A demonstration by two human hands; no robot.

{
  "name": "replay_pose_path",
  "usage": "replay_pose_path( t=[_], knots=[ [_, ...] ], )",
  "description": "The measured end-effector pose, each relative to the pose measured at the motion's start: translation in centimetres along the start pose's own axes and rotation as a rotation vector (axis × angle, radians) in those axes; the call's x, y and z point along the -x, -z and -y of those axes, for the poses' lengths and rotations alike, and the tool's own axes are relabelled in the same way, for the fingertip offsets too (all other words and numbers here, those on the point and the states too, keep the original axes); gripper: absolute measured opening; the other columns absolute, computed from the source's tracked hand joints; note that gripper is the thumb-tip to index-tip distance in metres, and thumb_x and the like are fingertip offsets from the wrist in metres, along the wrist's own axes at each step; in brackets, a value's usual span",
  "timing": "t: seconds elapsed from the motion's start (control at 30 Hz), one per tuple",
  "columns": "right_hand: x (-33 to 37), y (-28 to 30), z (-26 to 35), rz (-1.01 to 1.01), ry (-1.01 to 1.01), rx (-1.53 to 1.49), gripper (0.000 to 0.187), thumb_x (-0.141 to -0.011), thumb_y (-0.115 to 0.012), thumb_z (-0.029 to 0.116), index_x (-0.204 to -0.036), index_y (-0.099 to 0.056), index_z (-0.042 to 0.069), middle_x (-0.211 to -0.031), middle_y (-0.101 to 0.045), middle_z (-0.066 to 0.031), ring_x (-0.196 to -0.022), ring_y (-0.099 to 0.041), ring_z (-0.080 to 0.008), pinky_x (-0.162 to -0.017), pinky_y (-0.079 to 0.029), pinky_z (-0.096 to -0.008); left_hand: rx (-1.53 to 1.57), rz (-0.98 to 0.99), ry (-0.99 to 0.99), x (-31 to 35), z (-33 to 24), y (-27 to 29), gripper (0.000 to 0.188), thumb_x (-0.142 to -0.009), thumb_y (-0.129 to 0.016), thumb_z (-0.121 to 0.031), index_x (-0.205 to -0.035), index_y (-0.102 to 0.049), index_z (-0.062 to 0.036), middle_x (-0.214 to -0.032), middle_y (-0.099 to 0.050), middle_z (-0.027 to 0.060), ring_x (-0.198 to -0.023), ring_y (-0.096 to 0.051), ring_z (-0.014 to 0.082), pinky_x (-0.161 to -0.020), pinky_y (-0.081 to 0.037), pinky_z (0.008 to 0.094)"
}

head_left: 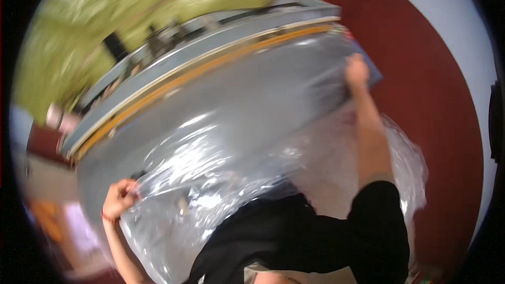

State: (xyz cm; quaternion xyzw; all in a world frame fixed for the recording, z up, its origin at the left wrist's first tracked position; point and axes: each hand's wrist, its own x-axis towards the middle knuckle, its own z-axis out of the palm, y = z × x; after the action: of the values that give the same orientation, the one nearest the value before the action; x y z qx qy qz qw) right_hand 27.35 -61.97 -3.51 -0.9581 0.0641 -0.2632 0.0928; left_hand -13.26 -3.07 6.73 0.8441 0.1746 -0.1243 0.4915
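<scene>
A clear, shiny plastic sheet lies over a long grey tabletop and hangs down its near side. At the left end my left hand, a red band at its wrist, pinches the sheet, and creases fan out from its fingers. My right arm reaches out to the far right, where my right hand is closed on the sheet near the table's corner. Motion smears its fingers somewhat. Between the hands the sheet looks pulled taut, with bright reflections on its left half.
Along the table's far edge runs an orange-yellow strip, with a grey trough of blurred tools behind it. A pink cylinder stands at the trough's left end. Yellow-green wrapping covers something beyond. Reddish-brown floor lies to the right.
</scene>
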Motion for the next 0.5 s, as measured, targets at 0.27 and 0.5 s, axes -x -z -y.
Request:
replay_pose_path(
  t=[0.27,0.5],
  knots=[
    [-4.5,-4.5,-10.6,-0.056,-0.07,0.04,0.022,-0.085,-0.043,0.023,-0.094,-0.048,0.004,-0.09,-0.057,-0.0207,-0.085,-0.054,-0.039,-0.068,-0.042,-0.0442,-0.053,-0.291,0.273,10.5,8.2,16.5,0.006,-0.07,-0.056,-0.005,-0.075,-0.055,-0.0065,-0.067,-0.056,-0.0015,-0.063,-0.053,0.0068,-0.061,-0.043,0.0217],
    [-3.4,-2.0,-8.0,-0.041,-0.109,0.076,0.021,-0.086,-0.043,0.025,-0.09,-0.046,0.005,-0.089,-0.057,-0.0197,-0.082,-0.053,-0.0388,-0.066,-0.04,-0.0448,-0.907,-1.351,-0.491,8.0,0.9,10.9,0.019,-0.066,-0.058,0.002,-0.083,-0.056,-0.0041,-0.078,-0.055,0.0082,-0.072,-0.055,0.0231,-0.064,-0.044,0.0321]
  ],
)
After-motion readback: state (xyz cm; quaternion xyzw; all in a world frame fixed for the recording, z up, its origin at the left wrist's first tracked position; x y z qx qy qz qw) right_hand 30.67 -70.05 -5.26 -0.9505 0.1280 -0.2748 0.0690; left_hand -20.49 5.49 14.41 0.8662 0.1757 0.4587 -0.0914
